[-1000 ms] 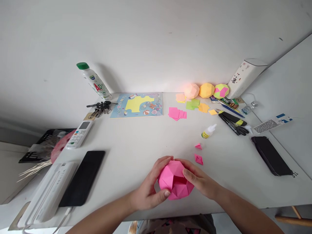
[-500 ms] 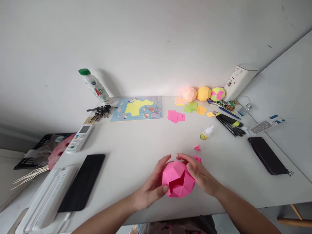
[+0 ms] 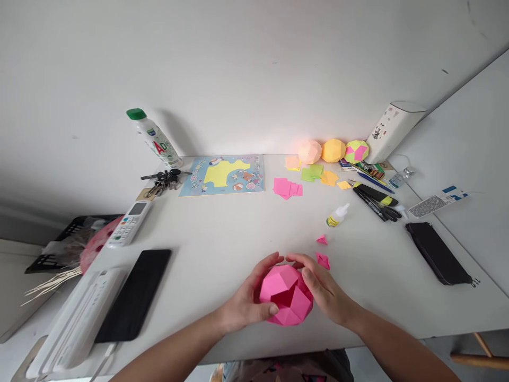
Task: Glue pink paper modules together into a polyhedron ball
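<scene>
Between my two hands sits a pink folded-paper ball point(image 3: 283, 280), with a gap in its upper front through which its hollow inside shows. My left hand point(image 3: 254, 297) curves round its left side, the thumb resting on the lower front. Round the far right side wraps my right hand point(image 3: 324, 289), its thumb near the top. Just beyond the right hand lie a pink folded-paper piece point(image 3: 323, 260) and a smaller pink paper piece point(image 3: 322, 240). A small glue bottle point(image 3: 338, 216) with a white nozzle stands farther back.
Behind are pink paper squares point(image 3: 287, 188), green slips point(image 3: 312, 172) and finished paper balls point(image 3: 333, 150) along the wall. Scissors and pens point(image 3: 376, 201) lie at right, beside a black pouch point(image 3: 438, 254). A black phone point(image 3: 135, 295), remote point(image 3: 129, 224) and bottle point(image 3: 155, 139) are at left.
The pink ball has shifted slightly left and turned a little in my hands. The folded piece by my right hand now shows more fully.
</scene>
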Demonstrator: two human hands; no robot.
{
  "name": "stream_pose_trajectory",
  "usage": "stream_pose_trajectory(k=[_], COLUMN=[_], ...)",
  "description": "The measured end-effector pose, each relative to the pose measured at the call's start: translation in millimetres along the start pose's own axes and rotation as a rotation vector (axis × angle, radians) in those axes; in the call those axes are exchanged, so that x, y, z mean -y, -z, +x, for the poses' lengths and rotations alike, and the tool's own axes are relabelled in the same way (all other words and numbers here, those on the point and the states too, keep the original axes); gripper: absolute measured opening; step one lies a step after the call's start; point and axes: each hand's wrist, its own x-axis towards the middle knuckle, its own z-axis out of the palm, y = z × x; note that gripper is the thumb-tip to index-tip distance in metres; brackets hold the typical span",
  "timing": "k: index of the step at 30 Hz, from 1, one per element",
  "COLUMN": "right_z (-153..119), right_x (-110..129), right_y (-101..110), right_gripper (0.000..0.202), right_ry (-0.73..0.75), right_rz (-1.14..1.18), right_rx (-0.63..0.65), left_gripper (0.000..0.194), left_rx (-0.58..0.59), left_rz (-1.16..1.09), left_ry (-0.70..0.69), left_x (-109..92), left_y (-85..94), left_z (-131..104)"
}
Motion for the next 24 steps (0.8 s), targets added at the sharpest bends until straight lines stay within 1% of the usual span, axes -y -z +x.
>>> stream_pose_trajectory(k=[3,5,10,12,16,19,24], right_z=[-2,-2,-4,-4,-4,-4,-1], right_x=[2,2,-3,-5,-11,-16,-18], right_y=[0,1,1,0,-1,-1,-2], right_gripper=[0.059,0.059,0.054,0.048,0.027,0.029,0.033], right_ry=[0.044,0.096,0.276,0.313,0.307,0.282,0.231], right_rz=[0.036,0.062,0.086,0.088,0.123,0.130,0.129], right_rx=[0.024,0.026,-0.008,-0.038,-0.153,-0.222,-0.227], left_gripper=[0.077,0.074,0.078,0.078,0.081,0.083,0.080], left_rx=[0.002,0.021,0.090,0.096,0.102,0.095,0.066], left_rz=[-0.010,-0.050,-0.158,-0.168,-0.120,-0.067,-0.042], left_ry=[-0.013,-0.058,-0.185,-0.212,-0.197,-0.167,-0.135], left_x=[0,-1,-8,-11,-12,-12,-14], left_y=[1.4,3.0,4.9,3.9,1.8,1.0,0.6], left_z=[-1,-2,0,1,-2,-5,-3])
